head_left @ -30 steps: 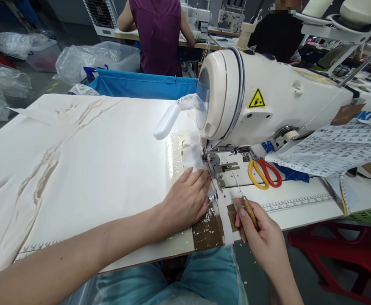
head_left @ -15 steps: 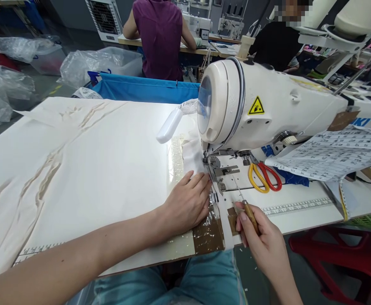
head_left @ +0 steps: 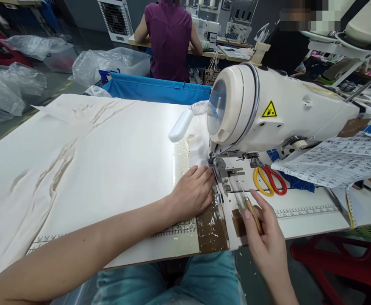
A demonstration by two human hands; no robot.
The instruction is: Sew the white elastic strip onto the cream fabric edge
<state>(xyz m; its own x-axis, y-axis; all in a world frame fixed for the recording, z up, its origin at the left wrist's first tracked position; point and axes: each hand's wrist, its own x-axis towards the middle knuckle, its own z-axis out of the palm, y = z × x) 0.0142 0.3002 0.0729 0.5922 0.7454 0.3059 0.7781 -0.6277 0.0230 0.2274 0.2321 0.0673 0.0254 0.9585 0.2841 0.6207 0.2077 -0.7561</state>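
Observation:
My left hand (head_left: pixel 192 191) lies flat on the table, fingers stretched forward beside the needle area of a white sewing machine (head_left: pixel 281 108). Its fingertips press on white fabric (head_left: pixel 198 151) just left of the presser foot (head_left: pixel 211 160). In my right hand (head_left: pixel 268 235) is an awl with a wooden handle (head_left: pixel 253 215), its thin metal point directed at the needle plate; the index finger is raised off the handle. A narrow white fabric strip (head_left: pixel 230 228) runs from the presser foot down to the table's front edge, between my hands.
Scissors with yellow and red handles (head_left: pixel 269 181) lie right of the needle plate, near a printed paper sheet (head_left: pixel 331 159). Creased white cloth (head_left: pixel 50 182) spreads over the left of the table. Behind is a blue fabric bin (head_left: pixel 153 88); a red stool (head_left: pixel 341 267) stands at right.
The camera view has shifted slightly. My left hand has slid a little forward toward the presser foot. My right index finger has straightened away from the awl, which stays in my hand.

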